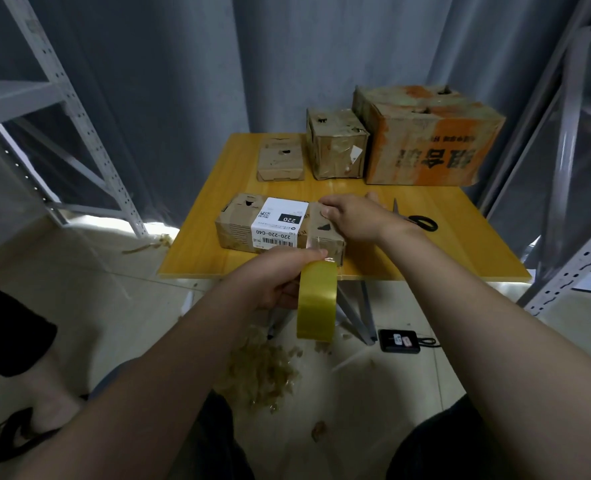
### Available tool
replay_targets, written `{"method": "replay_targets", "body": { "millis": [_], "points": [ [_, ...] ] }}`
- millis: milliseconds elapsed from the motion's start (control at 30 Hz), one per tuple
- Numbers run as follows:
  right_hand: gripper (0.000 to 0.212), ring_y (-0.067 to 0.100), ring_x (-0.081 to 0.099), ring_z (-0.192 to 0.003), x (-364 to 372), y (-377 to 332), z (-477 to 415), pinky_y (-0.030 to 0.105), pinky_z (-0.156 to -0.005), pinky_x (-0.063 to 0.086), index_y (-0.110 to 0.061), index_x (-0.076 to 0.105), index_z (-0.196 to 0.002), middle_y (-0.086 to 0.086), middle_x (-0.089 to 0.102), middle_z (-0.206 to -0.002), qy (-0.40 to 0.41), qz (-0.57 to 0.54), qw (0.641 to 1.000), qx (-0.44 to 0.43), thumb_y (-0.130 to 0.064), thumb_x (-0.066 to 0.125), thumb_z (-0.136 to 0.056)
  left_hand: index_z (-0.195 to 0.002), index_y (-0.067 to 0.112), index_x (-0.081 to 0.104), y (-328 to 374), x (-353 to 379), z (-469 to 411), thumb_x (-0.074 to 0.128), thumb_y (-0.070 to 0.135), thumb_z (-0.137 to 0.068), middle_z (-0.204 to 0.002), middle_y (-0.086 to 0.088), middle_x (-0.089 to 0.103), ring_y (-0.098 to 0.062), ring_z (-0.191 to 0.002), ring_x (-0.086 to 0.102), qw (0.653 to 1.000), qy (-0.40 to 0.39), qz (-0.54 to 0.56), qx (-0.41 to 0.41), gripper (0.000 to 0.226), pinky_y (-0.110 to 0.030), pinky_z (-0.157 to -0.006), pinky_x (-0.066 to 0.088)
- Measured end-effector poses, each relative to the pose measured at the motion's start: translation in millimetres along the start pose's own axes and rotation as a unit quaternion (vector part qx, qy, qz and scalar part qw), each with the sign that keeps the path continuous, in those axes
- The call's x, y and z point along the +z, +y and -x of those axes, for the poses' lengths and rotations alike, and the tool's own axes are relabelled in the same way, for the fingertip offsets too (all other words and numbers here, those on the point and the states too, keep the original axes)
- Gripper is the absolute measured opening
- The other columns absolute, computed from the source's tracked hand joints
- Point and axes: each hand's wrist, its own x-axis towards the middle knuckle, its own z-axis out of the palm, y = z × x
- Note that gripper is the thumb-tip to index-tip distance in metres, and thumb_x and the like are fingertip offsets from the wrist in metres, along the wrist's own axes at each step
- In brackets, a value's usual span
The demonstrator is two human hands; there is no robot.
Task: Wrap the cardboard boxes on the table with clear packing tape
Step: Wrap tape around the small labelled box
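Item: labelled box [280,225], near edge of table [443,244]; my right hand [351,216] grips its right end, my left hand [280,282] grips the tape roll [316,299], strip drawn onto the box. I judge this wrap barely begun; rear boxes [335,147] look outstanding.
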Motion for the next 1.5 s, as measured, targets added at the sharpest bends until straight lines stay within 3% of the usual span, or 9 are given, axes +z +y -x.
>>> {"method": "replay_targets", "body": {
  "millis": [167, 300, 400, 700, 900, 1000, 1333, 1433, 1500],
  "points": [
    [0.03, 0.035, 0.049, -0.125, 5, -33, 13, 0.044, -0.102, 0.039, -0.016, 0.056, -0.116, 0.012, 0.058, -0.131, -0.017, 0.044, 0.999, -0.022, -0.039, 0.036, -0.111, -0.087, 0.017, 0.055, -5, 5, 12, 0.059, 0.034, -0.104, -0.039, 0.005, 0.046, -0.008, -0.03, 0.045, 1.0, -0.005, -0.001, -0.003, 0.025, -0.015, -0.037, 0.041],
    [0.062, 0.035, 0.018, -0.154, 15, -31, 13, 0.054, -0.123, 0.02, -0.013, 0.031, -0.155, 0.009, 0.023, -0.168, -0.058, 0.033, 0.998, -0.002, -0.054, 0.03, -0.109, -0.093, 0.019, 0.06, -10, 8, 16, 0.061, 0.037, -0.103, -0.043, 0.005, 0.045, -0.01, -0.036, 0.044, 1.0, -0.009, 0.008, 0.003, 0.021, -0.019, -0.045, 0.047],
    [0.065, 0.035, 0.016, -0.155, 14, -29, 13, 0.054, -0.124, 0.019, -0.015, 0.026, -0.158, 0.008, 0.019, -0.169, -0.069, 0.038, 0.997, 0.001, -0.057, 0.029, -0.109, -0.109, 0.017, 0.063, -12, 11, 13, 0.057, 0.037, -0.105, -0.043, 0.006, 0.051, -0.008, -0.035, 0.052, 1.0, -0.006, 0.009, 0.012, 0.021, -0.021, -0.046, 0.05],
    [0.074, 0.037, 0.0, -0.159, 20, -29, 10, 0.056, -0.127, 0.01, -0.016, 0.005, -0.165, 0.005, -0.005, -0.174, -0.065, 0.036, 0.997, 0.019, -0.058, 0.028, -0.109, -0.119, 0.019, 0.066, -30, 13, 9, 0.057, 0.043, -0.104, -0.102, -0.008, 0.071, -0.023, -0.085, 0.07, 1.0, 0.003, -0.019, -0.007, 0.029, -0.035, -0.068, 0.059],
    [0.054, 0.036, 0.021, -0.15, 10, -19, 23, 0.054, -0.117, 0.024, -0.022, 0.041, -0.154, 0.004, 0.033, -0.164, 0.09, -0.109, 0.989, 0.054, -0.052, 0.038, -0.108, -0.118, 0.024, 0.07, -27, 16, 10, 0.056, 0.031, -0.106, -0.097, -0.01, 0.069, -0.022, -0.073, 0.067, 0.999, 0.018, -0.004, 0.032, 0.02, -0.029, -0.055, 0.058],
    [0.042, 0.04, 0.035, -0.135, -2, 9, 29, 0.052, -0.105, 0.033, -0.012, 0.054, -0.134, 0.012, 0.046, -0.147, 0.232, 0.017, 0.958, 0.17, -0.038, 0.052, -0.101, -0.126, 0.029, 0.065, -29, 15, 10, 0.054, 0.031, -0.107, -0.103, -0.008, 0.068, -0.023, -0.079, 0.068, 0.999, 0.021, -0.022, 0.044, 0.022, -0.032, -0.057, 0.059],
    [0.04, 0.038, 0.028, -0.139, -13, 58, 38, 0.049, -0.107, 0.029, -0.023, 0.06, -0.109, 0.01, 0.041, -0.146, 0.067, 0.023, 0.94, 0.332, -0.06, 0.064, -0.094, -0.122, 0.032, 0.063, -35, 10, -2, 0.059, 0.03, -0.105, -0.087, -0.006, 0.063, -0.021, -0.064, 0.056, 0.997, 0.036, -0.04, 0.049, 0.017, -0.034, -0.06, 0.045],
    [0.042, 0.038, 0.045, -0.13, -19, 58, 44, 0.048, -0.098, 0.04, -0.019, 0.062, -0.094, 0.01, 0.056, -0.116, 0.066, 0.018, 0.943, 0.325, -0.058, 0.075, -0.086, -0.119, 0.034, 0.062, -35, 8, -4, 0.058, 0.029, -0.106, -0.092, -0.011, 0.061, -0.021, -0.065, 0.052, 0.998, 0.036, -0.038, 0.045, 0.015, -0.031, -0.056, 0.04],
    [0.041, 0.032, 0.063, -0.097, -22, 59, 53, 0.038, -0.072, 0.048, -0.017, 0.061, -0.08, 0.007, 0.062, -0.089, 0.084, 0.015, 0.95, 0.301, -0.053, 0.08, -0.083, -0.123, 0.034, 0.06, -35, 7, -2, 0.057, 0.03, -0.106, -0.097, -0.013, 0.061, -0.021, -0.065, 0.052, 0.998, 0.035, -0.044, 0.04, 0.018, -0.03, -0.053, 0.041]
  ]
}}
